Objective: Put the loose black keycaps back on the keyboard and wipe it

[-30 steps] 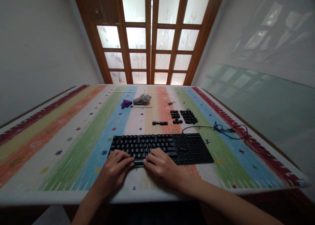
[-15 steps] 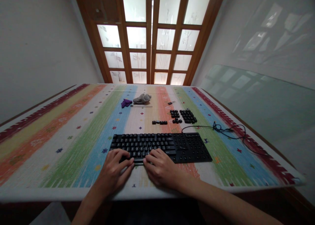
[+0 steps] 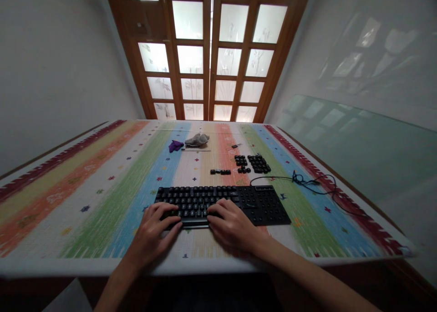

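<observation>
Head view: both hands on the front of a black keyboard (image 3: 201, 203), which sits near the close edge of the striped tablecloth (image 3: 92, 225)
Left hand (image 3: 153, 227) over the front-left corner, fingers curled onto the keys, thumb at the front edge; right hand (image 3: 232, 223) near the middle of the front edge, fingers bent over the lower keys; can't tell whether either one is actually gripping the board or just resting on it; main key block populated, right-end section has no caps, only small dark posts; loose keycaps (image 3: 261, 165) grouped behind that end, short row of keycaps (image 3: 225, 172) left of them; cable (image 3: 300, 180) runs off the back, loosely bunched to the right; purple cloth (image 3: 175, 145) and grey cloth (image 3: 197, 140) side by side farther back
</observation>
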A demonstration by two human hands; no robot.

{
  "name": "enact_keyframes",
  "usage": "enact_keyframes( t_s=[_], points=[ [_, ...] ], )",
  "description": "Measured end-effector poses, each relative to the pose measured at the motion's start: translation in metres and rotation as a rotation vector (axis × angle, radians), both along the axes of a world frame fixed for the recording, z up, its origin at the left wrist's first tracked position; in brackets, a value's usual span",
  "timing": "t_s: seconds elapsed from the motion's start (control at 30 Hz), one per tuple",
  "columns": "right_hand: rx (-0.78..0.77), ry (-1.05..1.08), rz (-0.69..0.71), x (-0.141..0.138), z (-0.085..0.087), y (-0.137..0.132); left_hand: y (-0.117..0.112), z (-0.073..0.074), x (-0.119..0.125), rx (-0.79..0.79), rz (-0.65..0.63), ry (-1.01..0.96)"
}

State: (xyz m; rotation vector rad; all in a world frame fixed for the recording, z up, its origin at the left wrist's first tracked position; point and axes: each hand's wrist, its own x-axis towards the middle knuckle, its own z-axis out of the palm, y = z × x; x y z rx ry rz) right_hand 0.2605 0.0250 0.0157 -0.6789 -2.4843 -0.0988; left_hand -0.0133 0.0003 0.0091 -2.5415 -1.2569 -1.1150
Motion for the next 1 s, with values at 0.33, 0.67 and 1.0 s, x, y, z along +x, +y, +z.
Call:
enact_keyframes(
  t_s=[0.33,0.67,1.0],
  points=[
    [-0.088,0.069,0.006,-0.013,-0.01,-0.009,0.001,-0.008,0.004,0.061,-0.029,0.011],
    [-0.131,0.067,-0.026,-0.002,0.0,-0.01,-0.001,-0.009,0.002,0.021,-0.005,0.035],
    [-0.197,0.081,-0.184,0.007,0.034,0.081,-0.003,-0.014,0.038,0.02,-0.008,0.134]
  ],
)
